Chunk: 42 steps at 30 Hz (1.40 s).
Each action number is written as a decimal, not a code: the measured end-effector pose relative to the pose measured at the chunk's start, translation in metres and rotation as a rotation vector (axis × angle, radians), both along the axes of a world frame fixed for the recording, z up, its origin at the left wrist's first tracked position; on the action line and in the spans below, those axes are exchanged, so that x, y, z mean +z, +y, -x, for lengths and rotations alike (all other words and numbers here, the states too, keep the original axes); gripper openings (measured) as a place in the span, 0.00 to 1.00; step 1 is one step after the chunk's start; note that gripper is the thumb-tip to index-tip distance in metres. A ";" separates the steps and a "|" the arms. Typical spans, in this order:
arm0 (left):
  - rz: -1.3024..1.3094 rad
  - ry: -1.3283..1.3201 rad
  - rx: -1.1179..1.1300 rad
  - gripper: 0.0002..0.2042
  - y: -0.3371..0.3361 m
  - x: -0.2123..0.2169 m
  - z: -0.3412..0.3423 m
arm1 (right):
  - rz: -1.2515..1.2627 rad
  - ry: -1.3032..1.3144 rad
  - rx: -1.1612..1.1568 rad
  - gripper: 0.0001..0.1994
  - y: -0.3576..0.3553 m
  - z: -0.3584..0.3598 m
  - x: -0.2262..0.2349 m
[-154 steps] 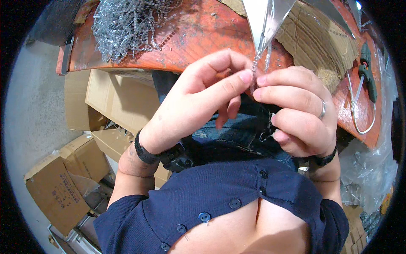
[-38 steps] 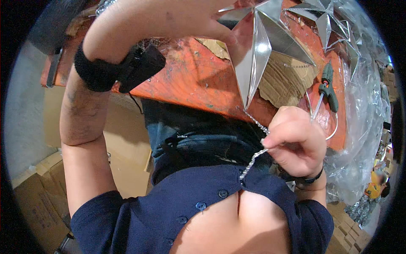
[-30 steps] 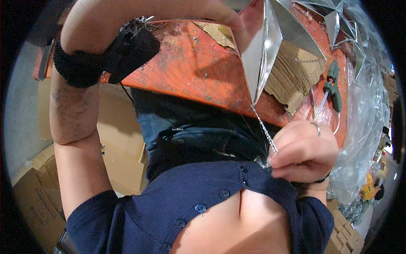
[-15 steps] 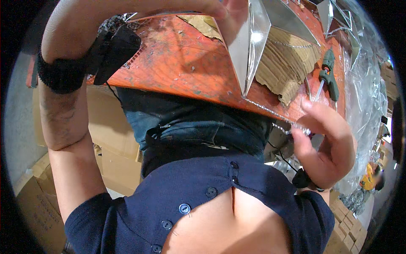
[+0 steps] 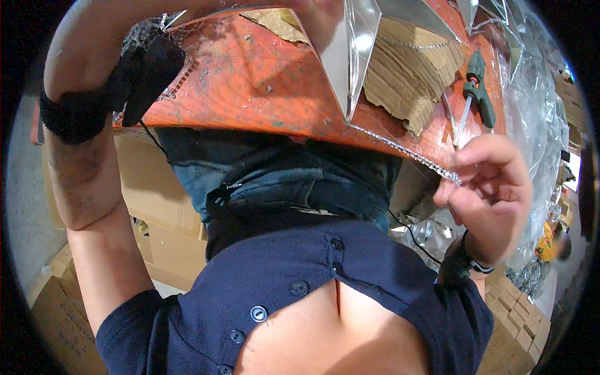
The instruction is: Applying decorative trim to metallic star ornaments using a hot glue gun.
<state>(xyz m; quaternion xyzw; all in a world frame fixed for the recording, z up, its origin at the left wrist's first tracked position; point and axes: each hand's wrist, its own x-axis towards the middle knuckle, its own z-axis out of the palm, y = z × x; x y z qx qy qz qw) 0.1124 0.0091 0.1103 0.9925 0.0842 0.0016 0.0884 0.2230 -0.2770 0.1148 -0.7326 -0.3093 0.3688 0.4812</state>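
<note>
My right hand (image 5: 490, 194) is closed, pinching the end of a silver beaded trim (image 5: 406, 152) between thumb and fingers. The trim runs taut along the table's front edge to the lower tip of a mirrored, pointed faceted piece (image 5: 350, 56). At the top edge my left hand (image 5: 315, 11) is beside that piece, with its fingers cut off or hidden behind it. Under the piece's right side lies torn corrugated cardboard (image 5: 406, 81), with another strand of trim across it. A dark green glue gun (image 5: 478, 94) with a clear stick lies just beyond my right hand.
The orange table (image 5: 250, 87) bears a second cardboard scrap (image 5: 275, 24) and a pile of dark beaded trim (image 5: 147, 34) at left. Clear plastic sheeting (image 5: 537, 125) and more mirrored pieces (image 5: 509, 37) stand at right. Cardboard boxes (image 5: 156, 194) are below the table.
My right hand has closed on the trim's end, and the sagging trim has straightened. The view has shifted slightly, so the table and mirrored piece appear farther left and higher.
</note>
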 end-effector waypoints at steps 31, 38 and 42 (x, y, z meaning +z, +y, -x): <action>-0.044 -0.022 0.031 0.51 0.006 -0.008 -0.001 | -0.605 -0.820 0.624 0.11 -0.025 -0.012 0.006; -0.088 -0.058 0.023 0.50 0.004 -0.006 0.002 | -0.719 -1.291 0.599 0.11 -0.014 0.003 0.001; 0.083 -0.076 -0.154 0.45 -0.011 0.012 0.011 | -0.751 -1.589 0.674 0.09 -0.012 -0.006 0.006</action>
